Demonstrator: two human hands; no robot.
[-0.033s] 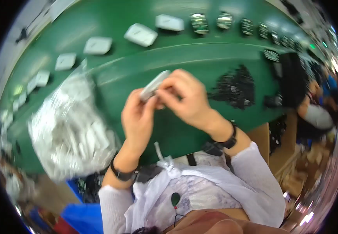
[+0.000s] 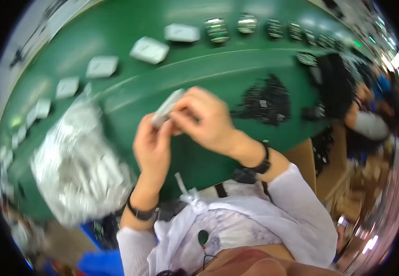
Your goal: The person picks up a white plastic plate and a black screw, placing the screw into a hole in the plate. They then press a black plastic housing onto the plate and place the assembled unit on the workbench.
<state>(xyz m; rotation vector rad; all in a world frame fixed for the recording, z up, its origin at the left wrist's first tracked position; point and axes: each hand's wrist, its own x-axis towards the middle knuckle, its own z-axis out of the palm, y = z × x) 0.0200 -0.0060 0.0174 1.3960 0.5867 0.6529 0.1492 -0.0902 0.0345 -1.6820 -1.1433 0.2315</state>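
A slim white plastic casing (image 2: 168,108), tilted and seen mostly edge-on, is held over the green table (image 2: 199,76). My left hand (image 2: 152,145) grips its lower end between thumb and fingers. Bent over its upper side, my right hand (image 2: 206,122) pinches it with thumb and fingertips; whether a small part is between those fingertips is hidden. To the right of my hands lies a heap of small black parts (image 2: 266,103). A clear plastic bag (image 2: 77,161) full of white pieces rests to the left of my left hand.
White casings (image 2: 149,49) stand in a curved row along the far left. Green circuit boards (image 2: 216,31) continue that row to the right. A cardboard box (image 2: 303,163) is below the table's right edge, with another person's forearm (image 2: 370,125) beyond. Something blue (image 2: 100,263) is at lower left.
The table and its contents sit farther left in the picture, as the whole view has shifted. My hands keep the same hold on the white casing.
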